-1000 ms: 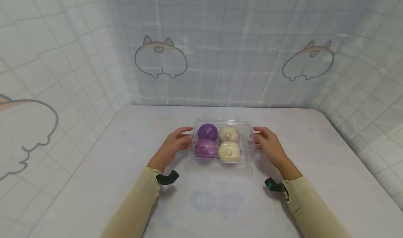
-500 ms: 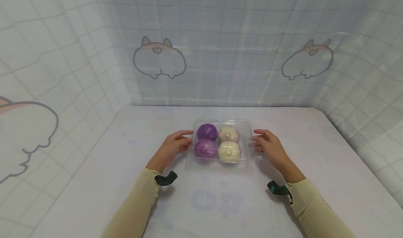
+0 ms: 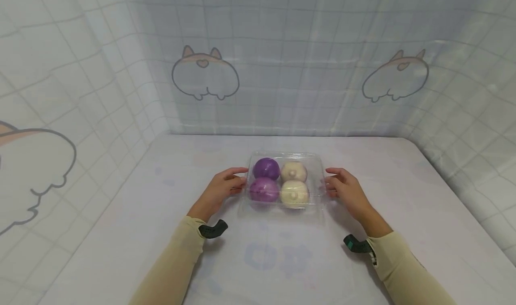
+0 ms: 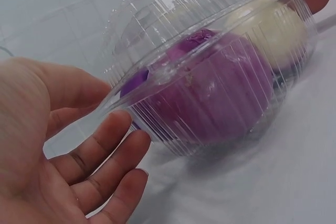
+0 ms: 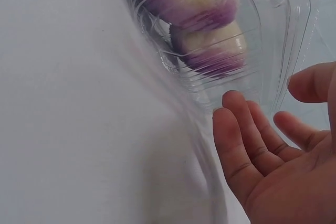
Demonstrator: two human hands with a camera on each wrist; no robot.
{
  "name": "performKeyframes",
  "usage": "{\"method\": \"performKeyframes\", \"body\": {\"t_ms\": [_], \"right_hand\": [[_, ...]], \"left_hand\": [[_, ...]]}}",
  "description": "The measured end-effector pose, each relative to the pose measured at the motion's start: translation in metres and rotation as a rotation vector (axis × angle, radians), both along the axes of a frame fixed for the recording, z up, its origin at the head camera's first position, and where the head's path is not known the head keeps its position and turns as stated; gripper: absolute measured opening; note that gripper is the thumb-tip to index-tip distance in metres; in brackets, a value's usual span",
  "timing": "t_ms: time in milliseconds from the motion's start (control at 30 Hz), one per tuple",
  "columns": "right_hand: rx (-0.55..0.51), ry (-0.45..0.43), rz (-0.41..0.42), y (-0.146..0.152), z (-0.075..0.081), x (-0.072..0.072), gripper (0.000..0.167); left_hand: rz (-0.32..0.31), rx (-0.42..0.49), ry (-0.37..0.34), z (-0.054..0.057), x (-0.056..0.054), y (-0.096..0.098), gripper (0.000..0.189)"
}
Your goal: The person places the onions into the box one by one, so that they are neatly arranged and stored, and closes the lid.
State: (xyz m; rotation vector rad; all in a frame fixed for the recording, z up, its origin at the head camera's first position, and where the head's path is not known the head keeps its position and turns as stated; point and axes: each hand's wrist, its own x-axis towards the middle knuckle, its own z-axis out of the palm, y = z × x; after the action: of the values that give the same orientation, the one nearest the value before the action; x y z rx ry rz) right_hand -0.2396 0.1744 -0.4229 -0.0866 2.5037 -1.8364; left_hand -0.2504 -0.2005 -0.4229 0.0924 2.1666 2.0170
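A clear plastic clamshell box (image 3: 316, 182) sits on the table between both hands, its lid down over the contents. Inside are two round purple vegetables (image 3: 264, 190) on the left and two creamy turnips (image 3: 294, 194) on the right, purple underneath in the right wrist view. My left hand (image 3: 221, 189) is at the left end, its loosely bent fingers (image 4: 119, 153) right at the ribbed wall and the rim. At the opposite end is my right hand (image 3: 347, 189), its fingers (image 5: 231, 135) nearly straight and fingertips close by the wall. Neither hand curls round the box.
A pale cloth with faint prints covers the table (image 3: 278, 255). Grid-patterned curtains (image 3: 298, 81) with cartoon animal drawings stand at the back and both sides. A dark wrist mount (image 3: 213, 229) sits at each sleeve cuff.
My right hand and forearm have shifted slightly right and toward me. My left hand has come very slightly nearer me. The box and the vegetables stay in place.
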Motion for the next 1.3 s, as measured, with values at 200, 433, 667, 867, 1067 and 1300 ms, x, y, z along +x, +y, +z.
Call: {"method": "performKeyframes", "body": {"t_ms": [200, 433, 667, 867, 1067, 1300], "right_hand": [[-0.007, -0.015, 0.007, 0.0, 0.0, 0.006, 0.045], [-0.031, -0.006, 0.023, 0.0, 0.0, 0.011, 0.046], [-0.02, 0.001, 0.022, 0.001, -0.002, 0.015, 0.05], [-0.011, -0.004, 0.028, -0.001, -0.002, 0.02, 0.049], [0.012, 0.006, 0.036, -0.001, -0.003, 0.022, 0.048], [0.042, 0.063, 0.051, 0.0, -0.003, 0.022, 0.047]], "left_hand": [[-0.005, -0.013, -0.008, -0.001, 0.002, -0.001, 0.04], [-0.018, -0.009, -0.01, 0.0, 0.008, -0.004, 0.043], [-0.093, 0.022, 0.021, -0.003, 0.014, -0.008, 0.046], [-0.153, 0.074, 0.027, -0.01, 0.017, -0.012, 0.05], [-0.224, 0.088, 0.035, -0.01, 0.017, -0.017, 0.056], [-0.329, 0.046, 0.066, -0.008, 0.019, -0.022, 0.067]]}}
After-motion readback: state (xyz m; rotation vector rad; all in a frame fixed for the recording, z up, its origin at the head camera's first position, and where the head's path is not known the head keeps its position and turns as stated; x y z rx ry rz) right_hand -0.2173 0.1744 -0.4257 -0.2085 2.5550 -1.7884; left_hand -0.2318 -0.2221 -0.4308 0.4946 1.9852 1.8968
